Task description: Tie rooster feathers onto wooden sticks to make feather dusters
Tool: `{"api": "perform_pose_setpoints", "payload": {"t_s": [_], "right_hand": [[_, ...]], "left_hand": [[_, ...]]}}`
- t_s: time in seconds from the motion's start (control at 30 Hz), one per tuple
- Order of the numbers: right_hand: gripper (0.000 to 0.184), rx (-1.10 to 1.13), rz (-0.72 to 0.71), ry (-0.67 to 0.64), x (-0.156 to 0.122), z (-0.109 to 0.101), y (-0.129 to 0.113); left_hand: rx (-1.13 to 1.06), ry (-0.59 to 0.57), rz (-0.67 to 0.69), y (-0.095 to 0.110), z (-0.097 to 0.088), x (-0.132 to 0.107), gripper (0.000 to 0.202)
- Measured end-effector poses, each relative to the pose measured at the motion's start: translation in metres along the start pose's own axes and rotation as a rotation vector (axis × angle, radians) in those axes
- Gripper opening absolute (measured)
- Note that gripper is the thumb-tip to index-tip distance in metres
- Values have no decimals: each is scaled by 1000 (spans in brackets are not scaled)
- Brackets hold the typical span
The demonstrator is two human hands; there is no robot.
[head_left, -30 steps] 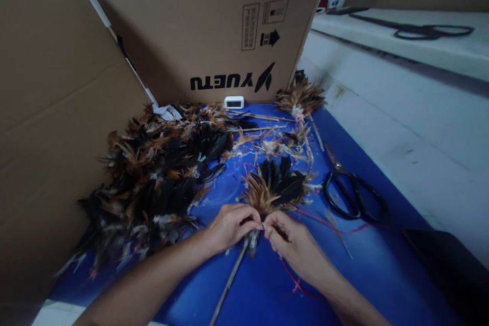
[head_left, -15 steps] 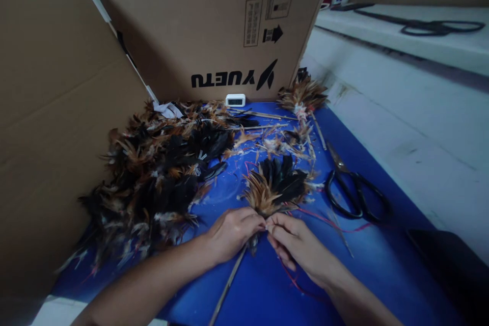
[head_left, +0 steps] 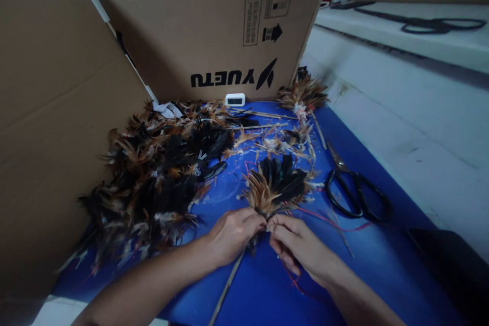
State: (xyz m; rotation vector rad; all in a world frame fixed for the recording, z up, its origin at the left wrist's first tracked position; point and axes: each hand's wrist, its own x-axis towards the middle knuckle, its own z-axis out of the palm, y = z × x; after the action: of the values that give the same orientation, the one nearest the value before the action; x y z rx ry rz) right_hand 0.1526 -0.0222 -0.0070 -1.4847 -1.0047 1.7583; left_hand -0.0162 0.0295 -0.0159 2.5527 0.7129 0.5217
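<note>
My left hand [head_left: 237,234] is closed around the base of a feather bundle [head_left: 277,183], with black feathers on top and brown ones at the near side. A thin stick [head_left: 228,285] runs from under this hand toward the front edge. My right hand [head_left: 292,239] touches the bundle's base, thumb and forefinger pinched together close to my left fingertips. Red string [head_left: 293,282] trails from beneath its curled fingers. What lies exactly between the pinching tips is too small to make out. Right of the bundle, black-handled scissors [head_left: 353,191] rest on the blue tabletop [head_left: 244,295].
A large heap of loose feathers [head_left: 153,183] covers the left side. Farther back are a small white digital display [head_left: 235,100], several thin sticks [head_left: 263,126] and another feather bundle [head_left: 303,92]. Cardboard [head_left: 191,20] walls the back and left. A dark flat object [head_left: 446,260] lies at right.
My right hand has shifted very slightly to the right and its lower fingers have moved a little. My left hand and the bundle have hardly moved.
</note>
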Motion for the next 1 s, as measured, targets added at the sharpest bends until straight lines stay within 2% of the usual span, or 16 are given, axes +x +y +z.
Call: {"api": "perform_pose_setpoints", "payload": {"t_s": [0.23, 0.4, 0.67, 1.0], "right_hand": [[19, -9, 21, 16, 0, 2, 0], [17, -29, 5, 29, 0, 2, 1], [15, -106, -171, 137, 4, -4, 6], [24, -196, -246, 129, 6, -4, 5]], "left_hand": [[126, -64, -25, 10, -2, 0, 23], [182, -27, -2, 13, -1, 0, 23], [86, 15, 22, 5, 2, -1, 23], [7, 60, 17, 2, 5, -1, 21]]}}
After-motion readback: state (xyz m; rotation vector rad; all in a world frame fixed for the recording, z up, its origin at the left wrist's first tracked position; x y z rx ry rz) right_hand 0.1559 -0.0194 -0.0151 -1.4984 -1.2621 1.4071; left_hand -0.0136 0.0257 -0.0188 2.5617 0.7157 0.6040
